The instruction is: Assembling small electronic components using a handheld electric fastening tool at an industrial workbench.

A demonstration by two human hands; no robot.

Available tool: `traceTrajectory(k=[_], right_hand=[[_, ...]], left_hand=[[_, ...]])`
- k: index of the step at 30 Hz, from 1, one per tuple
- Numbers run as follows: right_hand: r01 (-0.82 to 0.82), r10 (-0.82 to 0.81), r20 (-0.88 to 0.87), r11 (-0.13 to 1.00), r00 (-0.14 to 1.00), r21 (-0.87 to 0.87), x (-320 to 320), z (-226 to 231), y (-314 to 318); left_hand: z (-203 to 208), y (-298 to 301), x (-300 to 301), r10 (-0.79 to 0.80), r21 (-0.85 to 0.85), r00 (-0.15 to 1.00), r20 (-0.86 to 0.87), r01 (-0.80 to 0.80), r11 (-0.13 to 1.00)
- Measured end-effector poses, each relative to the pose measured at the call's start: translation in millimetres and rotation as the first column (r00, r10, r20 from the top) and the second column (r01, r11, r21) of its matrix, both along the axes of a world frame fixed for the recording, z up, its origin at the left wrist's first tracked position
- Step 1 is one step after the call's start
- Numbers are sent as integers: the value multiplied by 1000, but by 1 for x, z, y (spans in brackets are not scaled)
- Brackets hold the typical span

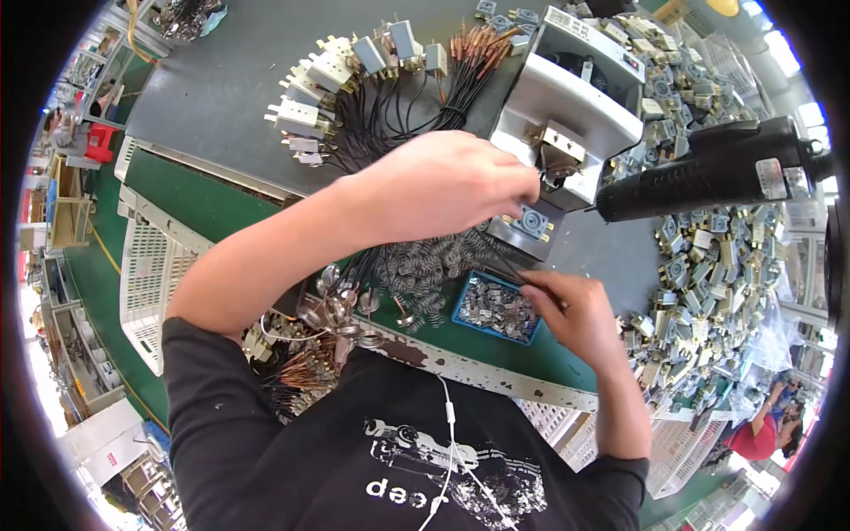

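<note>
My left hand (469,181) reaches across to the white metal fixture (575,104). Its fingers are pinched together beside a cream block (564,142) seated there; what they hold is hidden. Below those fingertips sits a grey square socket part (531,221) with brass pins. My right hand (575,310) is closed at the right edge of a blue tray (457,320) of small metal pieces. From its thumb and fingers thin dark strands (506,264), like black wires, run up and left. A heap of coil springs (421,270) lies between my forearms.
A black electric screwdriver (699,173) points in from the right. Many grey and cream socket parts (695,257) are piled there. Bundled black wires with plug blocks (390,115) lie at the back left. Round metal pieces (341,310) sit by the chipped table edge (496,380).
</note>
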State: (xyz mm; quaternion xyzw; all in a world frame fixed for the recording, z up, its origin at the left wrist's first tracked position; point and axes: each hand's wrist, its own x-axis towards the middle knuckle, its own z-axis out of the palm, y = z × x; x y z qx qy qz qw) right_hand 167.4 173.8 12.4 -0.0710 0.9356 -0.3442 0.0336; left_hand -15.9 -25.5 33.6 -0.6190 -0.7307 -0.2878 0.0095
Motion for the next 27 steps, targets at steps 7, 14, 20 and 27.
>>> traceTrajectory(k=[7,14,20,27], right_hand=[[288,-243,159,856,957,-429,24,-24,-7],[291,-207,205,640,956,-711,41,-35,-5],[269,-204,187,535,961,-801,45,-37,-5],[304,-228,221,452,948,-839,44,-37,-2]], left_hand=[[-29,30,11,-43,-5,997,-64,43,999],[-40,34,10,-58,15,997,-44,58,998],[-41,34,13,-61,22,998,16,61,998],[-36,33,16,-20,-10,997,78,21,1000]])
